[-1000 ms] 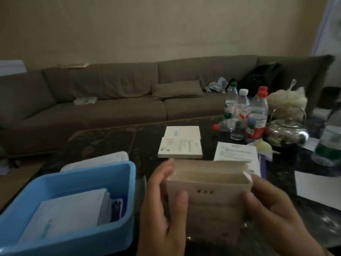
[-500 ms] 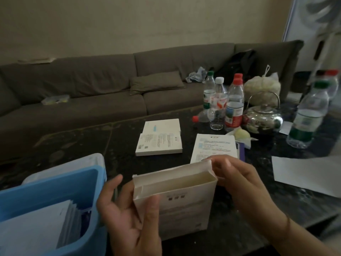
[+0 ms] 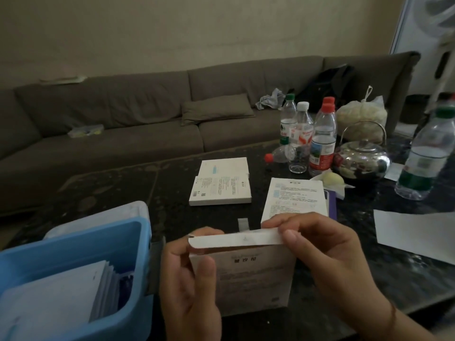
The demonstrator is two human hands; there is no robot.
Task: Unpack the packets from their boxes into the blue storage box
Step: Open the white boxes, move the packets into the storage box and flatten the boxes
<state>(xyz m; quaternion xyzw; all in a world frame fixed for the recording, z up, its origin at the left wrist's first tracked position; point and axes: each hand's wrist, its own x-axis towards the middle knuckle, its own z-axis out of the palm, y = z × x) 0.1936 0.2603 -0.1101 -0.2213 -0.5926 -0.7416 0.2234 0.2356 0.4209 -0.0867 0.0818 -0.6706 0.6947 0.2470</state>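
White carton [image 3: 248, 274]: held upright over the near edge of the dark bench [image 3: 118, 193], just right of the blue storage box [image 3: 81, 244]. Three dark characters are printed near the top of its front face; they are too blurred to be read. Paler print lines below are likewise illegible.

Top flap [image 3: 236, 240]: folded over the carton mouth, pinched at its right end by the right hand [image 3: 327, 264], fingers curled round the edge.

Left hand [image 3: 192, 286]: clamped on the carton's left side, thumb laid across the front face, fingers behind.

Blue storage box: open, a stack of white packets [image 3: 61, 299] stood inside, a small printed mark on the front packet not legible.

Flat white boxes [image 3: 221, 183]: two, overlapped at the bench centre; fine print, a barcode and a blue strip are seen, unreadable.

Printed leaflet [image 3: 295, 198]: laid beyond the right hand, text with blue headings, illegible.

Water bottles [image 3: 310, 136]: grouped at the far right beside a metal kettle [image 3: 362, 158]; red and green labels are noted, brands not legible.
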